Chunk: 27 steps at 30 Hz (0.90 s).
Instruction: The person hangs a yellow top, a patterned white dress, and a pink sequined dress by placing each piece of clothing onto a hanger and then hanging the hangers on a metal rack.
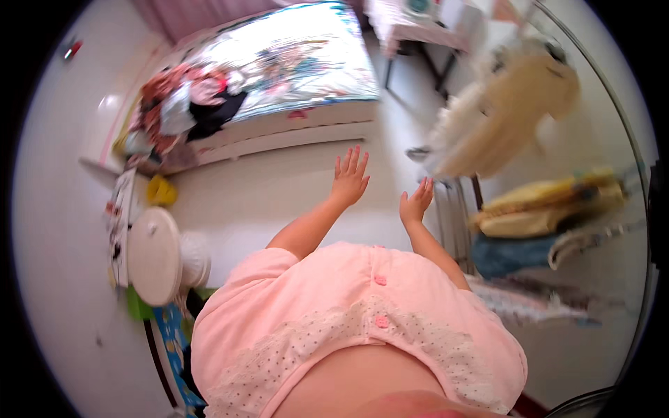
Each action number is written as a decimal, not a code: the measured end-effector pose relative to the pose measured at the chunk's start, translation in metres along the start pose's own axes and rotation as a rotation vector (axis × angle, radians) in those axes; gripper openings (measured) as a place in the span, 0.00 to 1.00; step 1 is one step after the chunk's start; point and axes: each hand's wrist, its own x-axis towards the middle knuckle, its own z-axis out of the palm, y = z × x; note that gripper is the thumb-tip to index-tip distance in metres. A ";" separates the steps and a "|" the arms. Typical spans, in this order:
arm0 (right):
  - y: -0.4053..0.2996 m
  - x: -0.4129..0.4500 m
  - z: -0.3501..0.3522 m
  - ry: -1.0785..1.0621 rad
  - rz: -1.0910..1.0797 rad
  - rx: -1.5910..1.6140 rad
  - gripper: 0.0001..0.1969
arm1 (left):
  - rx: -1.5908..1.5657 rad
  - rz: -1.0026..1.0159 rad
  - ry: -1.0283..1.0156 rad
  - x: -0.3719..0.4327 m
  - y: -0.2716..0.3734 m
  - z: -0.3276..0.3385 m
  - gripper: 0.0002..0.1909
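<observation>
Both of my hands are empty and held out in front of my pink shirt. My left hand has its fingers spread, over the pale floor just short of the bed's near side. To its right, my right hand is raised with the fingers extended, close to the metal legs of a rack. Beyond my hands stands a bed with a patterned, shiny cover. A heap of clothes lies on its left end, with a black garment on the near side.
Clothes hang at the right: a blurred cream garment, yellow garments and a blue one. At the left are a round white-topped stool or table and a yellow container. A table with a pink cloth stands at the back right.
</observation>
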 end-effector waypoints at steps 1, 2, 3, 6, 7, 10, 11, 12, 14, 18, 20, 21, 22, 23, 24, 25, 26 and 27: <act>-0.025 0.009 0.022 -0.035 -0.046 0.025 0.39 | 0.042 -0.060 0.057 0.002 -0.034 -0.009 0.34; -0.049 0.017 0.042 -0.102 -0.116 0.019 0.39 | 0.079 -0.134 0.090 0.002 -0.067 -0.018 0.35; -0.072 0.024 0.063 -0.167 -0.184 0.008 0.39 | 0.096 -0.184 0.103 -0.001 -0.099 -0.029 0.35; -0.135 0.041 0.125 -0.246 -0.346 0.033 0.40 | 0.235 -0.421 0.055 -0.016 -0.168 -0.067 0.34; -0.160 0.044 0.145 -0.283 -0.376 0.013 0.40 | 0.244 -0.472 0.068 -0.030 -0.191 -0.071 0.34; -0.220 0.043 0.191 -0.412 -0.455 0.012 0.41 | 0.222 -0.611 0.156 -0.068 -0.245 -0.083 0.35; -0.238 0.042 0.205 -0.460 -0.483 0.005 0.41 | 0.229 -0.643 0.139 -0.079 -0.258 -0.086 0.35; -0.256 0.040 0.219 -0.485 -0.515 0.012 0.41 | 0.236 -0.676 0.118 -0.090 -0.271 -0.089 0.35; -0.285 0.031 0.243 -0.545 -0.585 0.056 0.40 | 0.238 -0.773 0.115 -0.109 -0.294 -0.097 0.35; -0.333 0.031 0.296 -0.596 -0.718 0.148 0.40 | 0.286 -0.914 0.157 -0.128 -0.339 -0.107 0.35; -0.358 0.039 0.325 -0.619 -0.766 0.137 0.39 | 0.300 -0.962 0.144 -0.125 -0.365 -0.112 0.35; -0.369 0.043 0.339 -0.633 -0.785 0.146 0.39 | 0.308 -0.979 0.122 -0.123 -0.377 -0.114 0.35; -0.380 0.049 0.355 -0.638 -0.806 0.137 0.40 | 0.314 -0.999 0.127 -0.120 -0.391 -0.116 0.35; -0.391 0.056 0.370 -0.641 -0.825 0.128 0.40 | 0.313 -1.016 0.115 -0.114 -0.406 -0.117 0.34; -0.403 0.063 0.383 -0.644 -0.839 0.135 0.40 | 0.310 -1.030 0.104 -0.107 -0.421 -0.120 0.34; -0.415 0.068 0.397 -0.659 -0.881 0.131 0.40 | 0.315 -1.040 0.112 -0.100 -0.438 -0.121 0.34; -0.427 0.074 0.410 -0.672 -0.922 0.127 0.40 | 0.307 -1.037 0.105 -0.096 -0.454 -0.121 0.33; -0.441 0.082 0.421 -0.669 -0.937 0.132 0.40 | 0.301 -1.034 0.102 -0.089 -0.472 -0.124 0.33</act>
